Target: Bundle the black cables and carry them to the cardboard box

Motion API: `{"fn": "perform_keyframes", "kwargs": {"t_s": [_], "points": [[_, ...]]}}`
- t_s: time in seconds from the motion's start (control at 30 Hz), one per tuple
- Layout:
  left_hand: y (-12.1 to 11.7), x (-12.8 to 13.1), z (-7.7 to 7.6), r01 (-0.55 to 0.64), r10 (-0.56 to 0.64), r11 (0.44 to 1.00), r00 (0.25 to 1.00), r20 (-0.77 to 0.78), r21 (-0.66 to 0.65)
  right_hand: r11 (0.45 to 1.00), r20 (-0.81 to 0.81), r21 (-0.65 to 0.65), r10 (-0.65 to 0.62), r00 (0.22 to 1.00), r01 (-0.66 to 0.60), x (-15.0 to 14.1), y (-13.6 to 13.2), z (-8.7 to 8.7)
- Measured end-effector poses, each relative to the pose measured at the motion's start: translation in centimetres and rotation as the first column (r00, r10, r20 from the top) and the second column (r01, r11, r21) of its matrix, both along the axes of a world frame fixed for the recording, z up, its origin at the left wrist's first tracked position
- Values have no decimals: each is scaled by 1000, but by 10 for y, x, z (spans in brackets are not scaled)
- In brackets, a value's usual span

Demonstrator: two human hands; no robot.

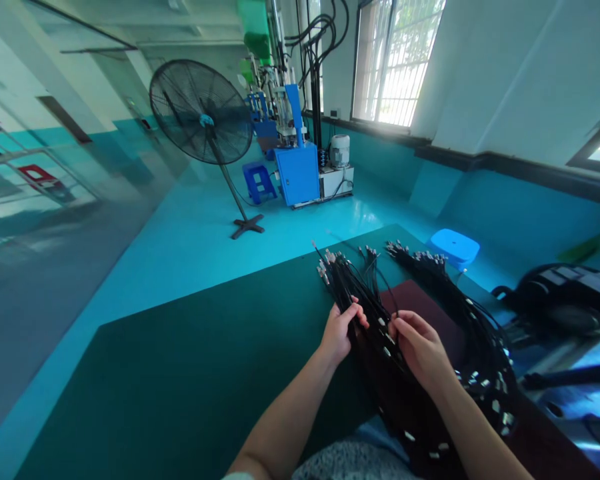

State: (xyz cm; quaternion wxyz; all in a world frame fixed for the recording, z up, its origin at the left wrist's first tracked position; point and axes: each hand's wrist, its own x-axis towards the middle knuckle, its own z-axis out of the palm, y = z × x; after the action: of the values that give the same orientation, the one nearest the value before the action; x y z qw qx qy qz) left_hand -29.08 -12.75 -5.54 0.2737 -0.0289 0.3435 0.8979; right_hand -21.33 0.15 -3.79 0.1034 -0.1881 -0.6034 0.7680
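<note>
Fingers of left hand (339,332) and right hand (420,350) curled, gripping black cable bundle (375,313).

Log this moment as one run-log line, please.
left hand: grips cable bundle | right hand: on bundle | surface: green mat

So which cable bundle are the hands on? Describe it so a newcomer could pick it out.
Start at the dark green table. Near its right side lie several bunches of black cables with metal plugs. The held bundle is the leftmost, gripped by the left hand and touched by the right hand; the loose cables curve away to the right, untouched.
</note>
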Motion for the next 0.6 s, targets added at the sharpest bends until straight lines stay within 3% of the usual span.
{"fn": "perform_keyframes", "kwargs": {"t_s": [0.03,0.07,0.1,0.13,0.17,0.2,0.23,0.3,0.37,0.43,0.5,0.53,0.57,0.6], "points": [[0,1,0,-3,3,999,1000,-3,32,986,8,165,-1,1000,0,0,4,-4],[-1,3,2,1,0,998,1000,-13,65,918,44,396,15,999,-31,-1,7,-9],[-1,6,4,17,-14,996,999,-33,92,773,107,628,30,994,-92,-2,10,-15],[0,8,7,44,-37,993,997,-62,110,578,183,798,37,982,-170,-4,12,-21],[0,11,10,81,-69,990,993,-97,119,391,254,886,37,966,-248,-5,12,-27],[1,13,14,118,-102,986,986,-134,117,254,312,916,35,950,-310,-7,13,-31],[1,15,16,150,-132,983,977,-168,104,180,352,918,39,935,-353,-8,13,-33],[2,18,19,188,-175,981,963,-206,45,161,383,908,51,922,-386,-12,14,-29],[4,19,18,187,-191,982,961,-198,-41,147,372,915,43,927,-374,-19,18,-11],[5,21,17,183,-203,975,964,-170,-128,244,258,932,68,964,-267,-28,21,21],[8,24,18,207,-240,960,956,-169,-190,480,15,875,116,993,-69,-42,23,60],[9,26,19,227,-267,951,946,-184,-210,543,-88,840,122,989,8,-49,22,79],[10,27,21,247,-294,943,933,-207,-225,549,-165,833,129,978,68,-58,21,96],[10,28,23,259,-314,936,921,-232,-239,517,-189,851,144,971,89,-66,19,110]]}}
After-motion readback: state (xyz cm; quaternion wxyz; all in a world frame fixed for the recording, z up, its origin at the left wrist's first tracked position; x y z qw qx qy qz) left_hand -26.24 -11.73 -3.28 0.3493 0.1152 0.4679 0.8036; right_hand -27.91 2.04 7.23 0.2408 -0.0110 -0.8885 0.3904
